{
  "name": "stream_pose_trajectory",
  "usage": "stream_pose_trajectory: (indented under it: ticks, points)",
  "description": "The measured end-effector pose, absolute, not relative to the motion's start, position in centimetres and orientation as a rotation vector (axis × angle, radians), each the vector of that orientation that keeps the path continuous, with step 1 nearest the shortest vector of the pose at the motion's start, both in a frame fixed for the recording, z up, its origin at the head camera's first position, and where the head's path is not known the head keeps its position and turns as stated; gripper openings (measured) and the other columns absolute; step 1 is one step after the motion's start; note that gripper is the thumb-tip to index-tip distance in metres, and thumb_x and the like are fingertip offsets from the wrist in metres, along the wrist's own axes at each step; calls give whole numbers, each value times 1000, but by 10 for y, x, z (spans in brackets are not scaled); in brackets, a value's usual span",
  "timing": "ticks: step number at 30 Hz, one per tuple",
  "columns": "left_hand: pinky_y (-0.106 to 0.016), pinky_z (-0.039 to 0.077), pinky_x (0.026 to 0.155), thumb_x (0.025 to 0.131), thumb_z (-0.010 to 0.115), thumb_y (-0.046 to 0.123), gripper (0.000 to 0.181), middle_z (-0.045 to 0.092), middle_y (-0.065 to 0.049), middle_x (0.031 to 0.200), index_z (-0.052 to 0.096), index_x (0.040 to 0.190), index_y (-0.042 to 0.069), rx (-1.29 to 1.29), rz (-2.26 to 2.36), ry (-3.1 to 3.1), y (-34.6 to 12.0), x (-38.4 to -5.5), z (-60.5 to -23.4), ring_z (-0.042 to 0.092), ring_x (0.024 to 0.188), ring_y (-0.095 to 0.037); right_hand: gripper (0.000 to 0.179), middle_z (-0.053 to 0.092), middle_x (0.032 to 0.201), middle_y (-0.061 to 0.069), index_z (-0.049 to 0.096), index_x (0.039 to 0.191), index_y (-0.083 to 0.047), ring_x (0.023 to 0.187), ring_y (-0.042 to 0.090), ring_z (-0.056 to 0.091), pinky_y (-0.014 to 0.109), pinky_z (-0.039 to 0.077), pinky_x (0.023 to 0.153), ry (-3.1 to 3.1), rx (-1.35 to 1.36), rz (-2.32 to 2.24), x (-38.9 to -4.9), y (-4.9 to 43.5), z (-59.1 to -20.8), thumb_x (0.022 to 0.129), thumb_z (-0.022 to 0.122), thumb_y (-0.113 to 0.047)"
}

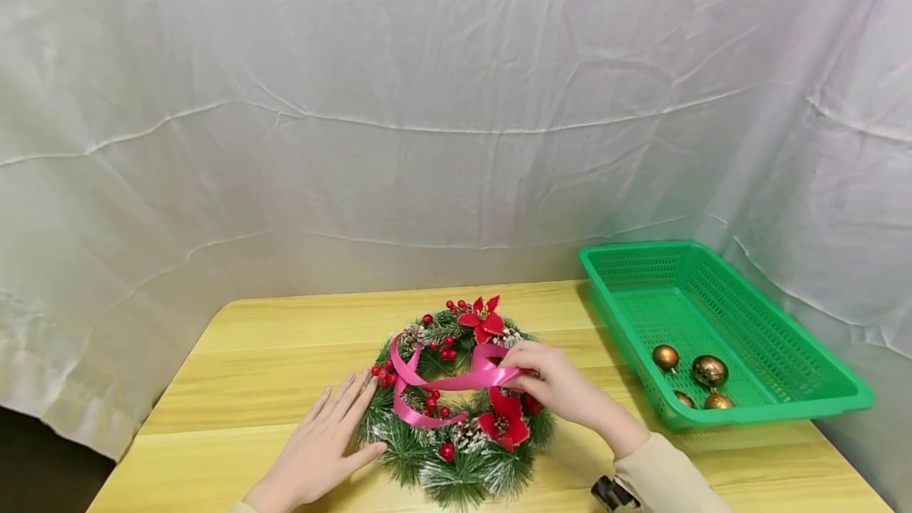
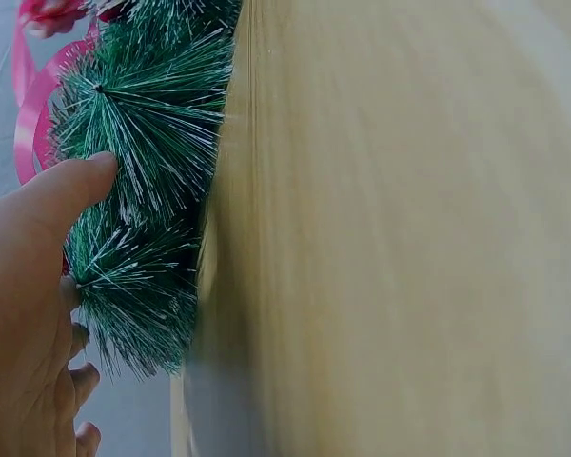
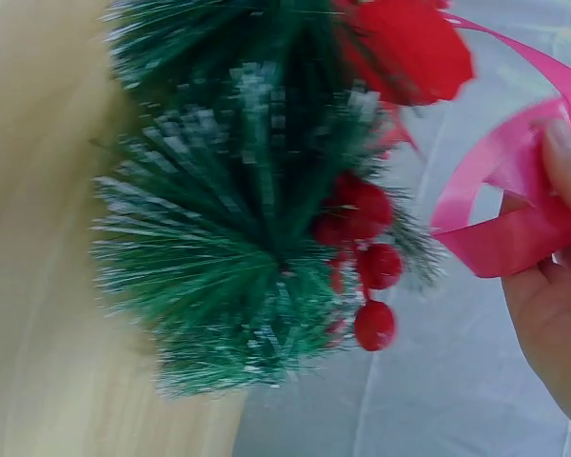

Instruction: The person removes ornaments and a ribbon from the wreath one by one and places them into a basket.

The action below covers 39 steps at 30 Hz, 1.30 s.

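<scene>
A green Christmas wreath [image 1: 456, 469] with frosted tips, red berries, pine cones and red poinsettias lies on the wooden table. Across its top loops a pink satin ribbon [image 1: 420, 416]. My right hand [image 1: 559, 386] pinches part of that ribbon between thumb and fingers over the wreath's right side; the right wrist view shows the folded ribbon [image 3: 504, 243] in its grasp. At the wreath's left edge my left hand [image 1: 324, 442] lies with fingers spread and straight. In the left wrist view its thumb [image 2: 86, 181] rests against the green needles [image 2: 162, 124].
A green plastic basket [image 1: 755, 415] stands at the table's right, with several bronze baubles [image 1: 709, 370] in its near end. Pale grey cloth [image 1: 442, 180] hangs behind and beside the wooden table [image 1: 235, 386].
</scene>
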<state>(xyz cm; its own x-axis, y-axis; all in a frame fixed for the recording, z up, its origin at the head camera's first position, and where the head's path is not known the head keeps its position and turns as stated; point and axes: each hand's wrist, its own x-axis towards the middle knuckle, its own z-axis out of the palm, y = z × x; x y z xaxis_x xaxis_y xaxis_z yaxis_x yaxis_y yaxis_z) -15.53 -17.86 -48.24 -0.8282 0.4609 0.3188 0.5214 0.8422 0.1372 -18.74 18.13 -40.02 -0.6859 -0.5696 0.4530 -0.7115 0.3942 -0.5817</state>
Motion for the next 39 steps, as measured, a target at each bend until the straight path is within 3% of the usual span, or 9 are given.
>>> stream_pose_trajectory:
  ticks: [4,8,25,32,39]
  points:
    - [-35,-3,116,88,46,67,86,12,-1,159,25,152,14,-748,-327,-2745,-179,-155,-482,15,143,-21,17,66,89,3,67,94,-9,75,16,61,27,55,64,-2488,1026,1351,-185,184,-389,88,61,6]
    - [-34,-3,116,88,46,67,86,12,-2,159,25,152,13,-749,-327,-2744,-179,-154,-481,16,143,-23,15,68,87,11,65,99,-2,76,22,66,35,57,66,-2480,934,1577,-182,191,-380,93,53,5]
    - [-34,-4,116,88,47,67,86,13,-3,159,27,152,12,-753,-333,-2739,-179,-154,-482,19,143,-25,18,66,73,10,62,108,11,66,16,64,30,57,63,-2198,714,1739,-177,250,-339,95,55,2]
    - [-34,-4,116,88,47,67,86,12,-3,159,25,152,13,-755,-338,-2742,-178,-155,-483,20,142,-26,16,67,75,9,61,107,11,68,16,63,28,57,65,-2111,640,1901,-175,270,-331,95,54,3]
    - [-34,-3,116,88,48,66,86,15,-5,158,27,152,12,-758,-337,-2714,-178,-155,-483,24,141,-29,20,69,83,9,62,112,7,72,15,64,28,57,66,-2215,757,1890,-174,278,-339,94,54,5]
